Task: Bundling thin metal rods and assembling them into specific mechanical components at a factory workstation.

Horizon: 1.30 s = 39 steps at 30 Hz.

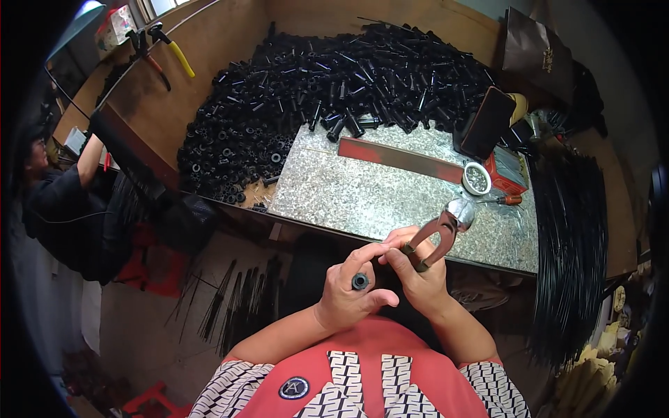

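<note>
My left hand (343, 292) curls its lower fingers around a black tubular part (359, 281), whose open round end faces up. Its thumb stands away from the part, and its index fingertip meets the fingertips of my right hand (426, 284). Whatever lies between those fingertips is too small to make out. In my right hand is a pair of end-cutting pincers (446, 226), with the rounded metal head pointing up and away from me. Both hands are held in front of my body, just off the near edge of the speckled stone-look board (334, 202).
Beyond the board rises a big heap of black tubular parts (334, 76). On the board lie a reddish metal bar (401, 160), a white cup (477, 178) of small bits and an orange-handled screwdriver (512, 200). A phone (488, 122) stands behind; long black strands (568, 258) hang at right. Another person (77, 202) sits at left.
</note>
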{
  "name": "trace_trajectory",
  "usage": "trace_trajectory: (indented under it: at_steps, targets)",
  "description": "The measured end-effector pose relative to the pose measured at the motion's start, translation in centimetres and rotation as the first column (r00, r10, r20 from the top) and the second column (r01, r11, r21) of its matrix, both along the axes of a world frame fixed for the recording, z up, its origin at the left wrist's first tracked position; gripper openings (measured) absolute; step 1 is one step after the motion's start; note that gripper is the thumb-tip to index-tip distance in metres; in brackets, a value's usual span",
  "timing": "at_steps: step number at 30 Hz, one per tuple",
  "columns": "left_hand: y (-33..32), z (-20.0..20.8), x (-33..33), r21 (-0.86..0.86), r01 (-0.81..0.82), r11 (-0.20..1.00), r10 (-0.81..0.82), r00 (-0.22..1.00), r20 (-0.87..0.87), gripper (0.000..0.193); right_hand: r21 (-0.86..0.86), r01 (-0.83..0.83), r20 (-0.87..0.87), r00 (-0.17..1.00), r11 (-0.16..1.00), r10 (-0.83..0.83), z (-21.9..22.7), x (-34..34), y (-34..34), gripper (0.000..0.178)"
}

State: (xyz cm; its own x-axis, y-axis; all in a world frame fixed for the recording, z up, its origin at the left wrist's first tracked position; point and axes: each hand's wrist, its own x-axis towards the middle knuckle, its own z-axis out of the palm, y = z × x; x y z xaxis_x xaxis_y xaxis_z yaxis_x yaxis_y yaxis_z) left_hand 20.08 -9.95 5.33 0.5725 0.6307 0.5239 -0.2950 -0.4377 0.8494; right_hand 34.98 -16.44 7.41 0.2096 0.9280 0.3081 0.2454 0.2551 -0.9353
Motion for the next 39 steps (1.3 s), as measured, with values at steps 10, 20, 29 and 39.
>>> trace_trajectory:
  at_steps: [10,20,29,39]
  targets:
    - [0.2,-0.1,-0.2,-0.216,0.023,0.976,-0.021,1.0,0.013,0.078,0.145,-0.015,0.048,0.999,0.989,0.008,0.7,-1.4,0.0,0.005]
    - [0.2,-0.9,-0.2,-0.169,0.038,0.985,-0.038,0.999,0.003,0.085,0.147,-0.014,0.09,0.996,0.989,0.0,0.6,-1.7,-0.1,0.01]
    - [0.1,-1.1,-0.3,-0.224,0.063,0.973,-0.062,0.998,0.01,0.089,0.212,0.023,0.259,0.963,0.977,-0.079,0.9,-2.1,0.2,0.012]
    - [0.3,-0.7,-0.6,-0.21,0.063,0.976,-0.065,0.998,-0.003,0.088,0.224,-0.014,0.268,0.962,0.975,-0.048,0.8,-2.0,0.2,0.008]
